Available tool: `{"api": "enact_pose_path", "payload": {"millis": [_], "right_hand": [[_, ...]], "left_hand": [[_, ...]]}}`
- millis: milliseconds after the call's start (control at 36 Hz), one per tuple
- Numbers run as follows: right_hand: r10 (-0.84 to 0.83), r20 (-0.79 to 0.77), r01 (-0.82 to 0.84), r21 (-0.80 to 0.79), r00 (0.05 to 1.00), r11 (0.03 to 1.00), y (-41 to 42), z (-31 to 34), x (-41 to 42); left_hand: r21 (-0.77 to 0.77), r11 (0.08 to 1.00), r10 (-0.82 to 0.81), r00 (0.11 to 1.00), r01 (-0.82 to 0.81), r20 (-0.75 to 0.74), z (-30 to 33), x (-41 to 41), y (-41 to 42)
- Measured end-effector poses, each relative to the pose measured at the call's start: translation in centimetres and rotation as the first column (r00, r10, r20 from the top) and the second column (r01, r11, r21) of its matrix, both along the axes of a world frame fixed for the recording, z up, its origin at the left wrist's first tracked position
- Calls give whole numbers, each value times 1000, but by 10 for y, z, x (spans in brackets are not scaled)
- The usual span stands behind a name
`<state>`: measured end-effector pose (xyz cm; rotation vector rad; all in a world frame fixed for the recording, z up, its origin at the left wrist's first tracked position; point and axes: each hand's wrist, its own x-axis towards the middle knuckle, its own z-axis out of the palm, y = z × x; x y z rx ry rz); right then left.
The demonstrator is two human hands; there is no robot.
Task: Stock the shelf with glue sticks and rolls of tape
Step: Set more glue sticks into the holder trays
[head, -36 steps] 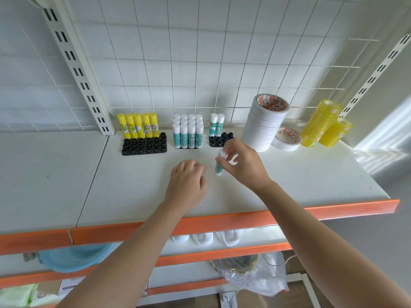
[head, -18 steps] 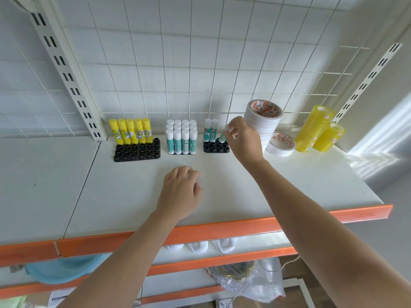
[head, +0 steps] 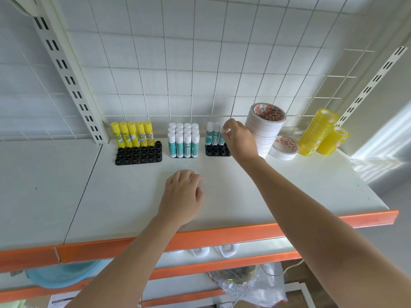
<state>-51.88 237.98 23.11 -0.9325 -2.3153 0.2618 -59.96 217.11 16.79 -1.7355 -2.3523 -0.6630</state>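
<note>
head view: only camera, looks down on shelf
shelf [head: 244, 185]: flat matte white board, orange front lip, white wire grid behind
yellow glue sticks [head: 132, 134]: five glossy cylinders upright in back row of a black holed tray [head: 139, 155], left rear
teal glue sticks [head: 184, 141]: full block, white caps, upright, mid rear
small tray [head: 216, 150]: black, round sockets, two teal sticks standing in back row
held glue stick [head: 221, 136]: third in that row, upright, touching its neighbour
right hand [head: 240, 141]: fingertips pinch the held glue stick's white cap, fingers curled
left hand [head: 183, 192]: holds nothing, fingers loosely bent, resting on bare shelf, well apart from trays
white tape rolls [head: 264, 130]: tall tilted stack, short stack beside
yellow tape rolls [head: 320, 134]: translucent, two stacks, right rear
</note>
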Motion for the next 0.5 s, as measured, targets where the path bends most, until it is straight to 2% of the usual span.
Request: {"api": "enact_pose_path", "payload": {"millis": [194,500], "right_hand": [[-30,44,25,123,999,992,-6,1,-4],[-164,253,144,93,953,985,-12,5,-8]], "left_hand": [[1,1000,-3,1000,3,5,0,1,0],[-7,1000,2,1000,-2,-10,-1,1,1]]}}
